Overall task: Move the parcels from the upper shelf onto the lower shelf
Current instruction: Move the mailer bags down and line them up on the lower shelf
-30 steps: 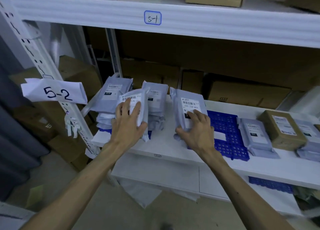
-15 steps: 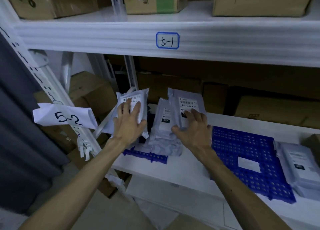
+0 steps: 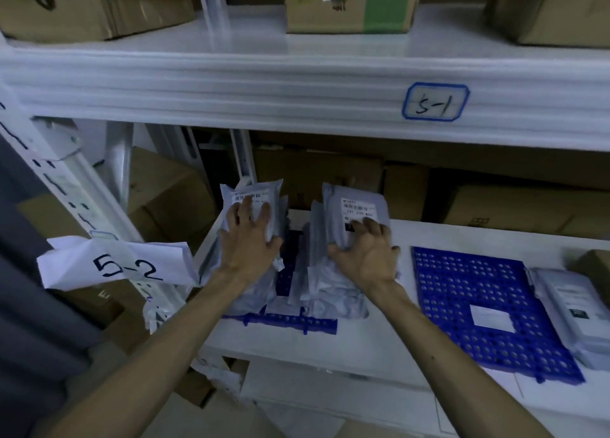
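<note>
From the head view, the left hand (image 3: 249,239) lies spread over the face of the left parcel (image 3: 252,195), a soft grey plastic mailer with a crinkled top seam and a white barcode label. The thumb hooks round its right edge, so the hand is grasping it. The right hand (image 3: 366,251) holds the right parcel (image 3: 358,203), a matching glossy grey pouch, with fingertips on the printed label and the thumb wrapped round the left edge. Both parcels stand roughly upright, just apart from each other, above the lower shelf (image 3: 363,348), a smooth white board. Below them sits a heap (image 3: 333,300) of limp, wrinkled grey mailers on a blue mat (image 3: 488,305) of perforated rigid plastic.

The upper shelf (image 3: 264,84) is a ribbed white beam carrying square cardboard boxes (image 3: 330,12). A creased paper tag (image 3: 122,262) reading "5-2" hangs on the punched upright.

The hands cover the parcels' lower halves, so whether they rest on the heap cannot be told. The label print is too blurred to read fully. A flat parcel (image 3: 576,309) at the right is cut off by the frame edge.
</note>
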A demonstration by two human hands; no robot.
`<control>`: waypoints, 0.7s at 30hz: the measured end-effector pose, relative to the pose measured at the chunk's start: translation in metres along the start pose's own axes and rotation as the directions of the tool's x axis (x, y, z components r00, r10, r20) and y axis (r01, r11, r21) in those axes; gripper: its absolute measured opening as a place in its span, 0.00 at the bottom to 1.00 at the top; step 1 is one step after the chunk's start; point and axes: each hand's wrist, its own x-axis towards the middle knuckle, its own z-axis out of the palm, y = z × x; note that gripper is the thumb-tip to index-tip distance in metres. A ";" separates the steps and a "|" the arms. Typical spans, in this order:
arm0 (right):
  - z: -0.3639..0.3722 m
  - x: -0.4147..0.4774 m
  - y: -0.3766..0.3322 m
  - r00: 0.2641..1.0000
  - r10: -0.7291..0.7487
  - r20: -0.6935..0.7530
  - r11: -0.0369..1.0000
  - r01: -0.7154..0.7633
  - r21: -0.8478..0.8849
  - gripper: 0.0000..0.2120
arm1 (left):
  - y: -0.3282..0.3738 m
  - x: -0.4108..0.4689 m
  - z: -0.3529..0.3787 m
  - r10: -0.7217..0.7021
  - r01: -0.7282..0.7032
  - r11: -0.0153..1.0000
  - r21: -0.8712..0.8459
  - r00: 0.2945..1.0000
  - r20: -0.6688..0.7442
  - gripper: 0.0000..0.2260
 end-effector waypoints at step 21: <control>0.034 -0.002 -0.031 0.995 0.061 0.076 0.990 -0.051 -0.128 0.31 | -0.025 0.011 0.012 0.027 -0.021 0.998 -0.054 0.993 0.112 0.29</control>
